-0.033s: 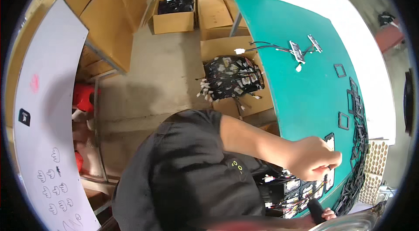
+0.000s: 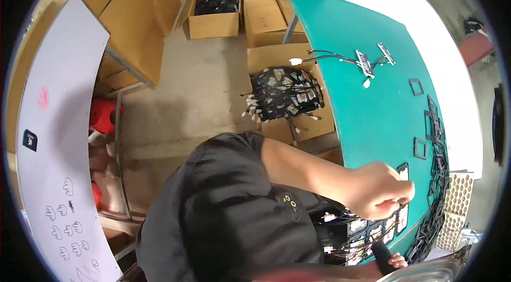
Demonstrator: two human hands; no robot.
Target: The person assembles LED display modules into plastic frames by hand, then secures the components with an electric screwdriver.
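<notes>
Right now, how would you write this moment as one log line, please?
left hand: curled near wired panels, contents unclear | right hand: holding black handle | green table: heaped black frames

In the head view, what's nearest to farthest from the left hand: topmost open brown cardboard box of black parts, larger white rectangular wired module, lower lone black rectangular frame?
1. Black rectangular frame, just up-right of the left hand.
2. White rectangular module, farther up.
3. Brown cardboard box, farthest, upper left.

Black short-sleeved shirt (image 2: 223, 202), yellow markings (image 2: 287, 198)
</notes>
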